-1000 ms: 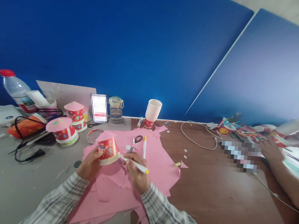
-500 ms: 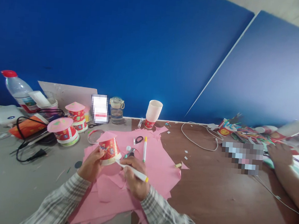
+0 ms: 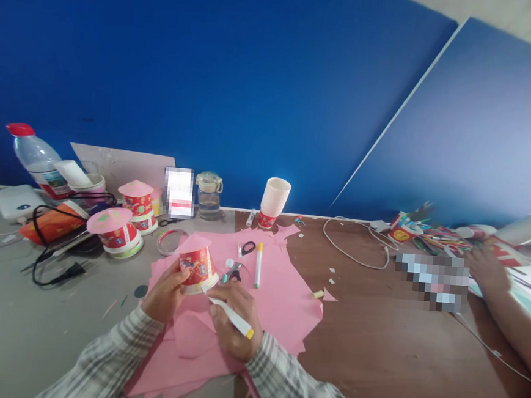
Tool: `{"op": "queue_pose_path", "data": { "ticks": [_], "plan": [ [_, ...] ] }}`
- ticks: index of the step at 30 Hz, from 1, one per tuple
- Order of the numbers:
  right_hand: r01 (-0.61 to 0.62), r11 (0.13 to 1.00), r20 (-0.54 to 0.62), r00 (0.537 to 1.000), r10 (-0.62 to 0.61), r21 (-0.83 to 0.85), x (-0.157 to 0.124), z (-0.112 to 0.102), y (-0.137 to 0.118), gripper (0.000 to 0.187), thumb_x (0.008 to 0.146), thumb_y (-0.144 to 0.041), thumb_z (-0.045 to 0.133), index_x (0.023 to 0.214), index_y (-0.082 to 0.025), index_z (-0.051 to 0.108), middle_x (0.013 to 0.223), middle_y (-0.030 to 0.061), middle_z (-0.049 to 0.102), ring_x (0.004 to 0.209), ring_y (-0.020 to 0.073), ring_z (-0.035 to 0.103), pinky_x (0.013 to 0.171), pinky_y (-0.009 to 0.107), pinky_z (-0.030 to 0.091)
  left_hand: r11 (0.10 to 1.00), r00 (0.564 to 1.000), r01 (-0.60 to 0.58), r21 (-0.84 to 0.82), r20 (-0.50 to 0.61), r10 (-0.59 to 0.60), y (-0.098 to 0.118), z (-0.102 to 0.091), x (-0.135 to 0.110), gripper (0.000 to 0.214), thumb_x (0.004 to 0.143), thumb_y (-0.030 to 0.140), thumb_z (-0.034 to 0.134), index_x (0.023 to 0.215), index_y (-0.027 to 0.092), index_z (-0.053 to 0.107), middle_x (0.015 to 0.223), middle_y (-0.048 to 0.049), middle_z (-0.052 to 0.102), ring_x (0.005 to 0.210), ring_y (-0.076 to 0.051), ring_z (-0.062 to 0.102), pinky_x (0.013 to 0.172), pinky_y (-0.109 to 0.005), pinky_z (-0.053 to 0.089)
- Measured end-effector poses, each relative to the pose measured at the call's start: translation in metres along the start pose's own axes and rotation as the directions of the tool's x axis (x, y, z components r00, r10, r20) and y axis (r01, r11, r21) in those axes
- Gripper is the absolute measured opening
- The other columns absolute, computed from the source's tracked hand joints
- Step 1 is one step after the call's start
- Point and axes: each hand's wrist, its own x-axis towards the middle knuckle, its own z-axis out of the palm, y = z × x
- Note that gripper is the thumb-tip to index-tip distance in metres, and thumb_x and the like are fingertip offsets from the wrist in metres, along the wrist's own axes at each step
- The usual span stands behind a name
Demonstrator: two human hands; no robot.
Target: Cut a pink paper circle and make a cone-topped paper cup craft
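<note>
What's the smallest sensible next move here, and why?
Probably a short marker stroke along the cup's pale rim. The left hand holds the red cup, and the right hand has the white marker with its tip at the rim's near side, though I can't tell whether it touches.

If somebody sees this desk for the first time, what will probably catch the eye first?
Probably the wide blue partition, filling the upper view behind the desk. Next, in the middle, comes the pink paper, above which the left hand holds a red patterned paper cup with a pink cone, while the right hand holds a white marker near its lower edge. Farther left, another red cup bears a broad pink disc.
</note>
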Motion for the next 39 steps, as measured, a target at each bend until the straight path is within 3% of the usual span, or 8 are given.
{"op": "queue_pose_path", "data": {
  "ticks": [13,25,39],
  "plan": [
    [-0.016,1.0,0.019,1.0,0.016,-0.004,0.002,0.002,0.0,0.022,0.08,-0.015,0.054,0.1,-0.023,0.061,0.084,0.0027,0.07,0.082,0.0192,0.065,0.079,0.03,0.051,0.999,1.0,0.026,0.036,0.015,-0.027,0.0,0.003,-0.002,0.044,0.06,0.02,0.054,0.104,0.018,0.052,0.086,-0.009,0.068,0.082,-0.03,0.057,0.066,-0.041,0.047],
    [-0.031,1.0,-0.013,0.999,0.031,0.001,0.001,0.0,0.002,0.02,0.081,-0.016,0.053,0.097,-0.022,0.063,0.081,0.0034,0.07,0.075,0.0198,0.066,0.074,0.032,0.051,1.0,1.0,0.008,0.001,0.005,-0.008,0.001,-0.001,0.001,0.038,0.06,0.021,0.055,0.098,0.017,0.055,0.082,-0.0088,0.068,0.078,-0.029,0.058,0.065,-0.042,0.048],
    [-0.208,0.975,-0.109,0.97,0.215,0.075,0.004,-0.003,0.01,0.018,0.077,-0.019,0.051,0.085,-0.02,0.068,0.07,0.0025,0.068,0.065,0.0191,0.066,0.059,0.026,0.05,0.991,1.0,-0.021,-0.132,0.011,0.022,0.006,-0.001,0.001,0.033,0.063,0.019,0.054,0.096,0.015,0.056,0.077,-0.0083,0.069,0.076,-0.028,0.059,0.067,-0.04,0.048]
  ]
}}
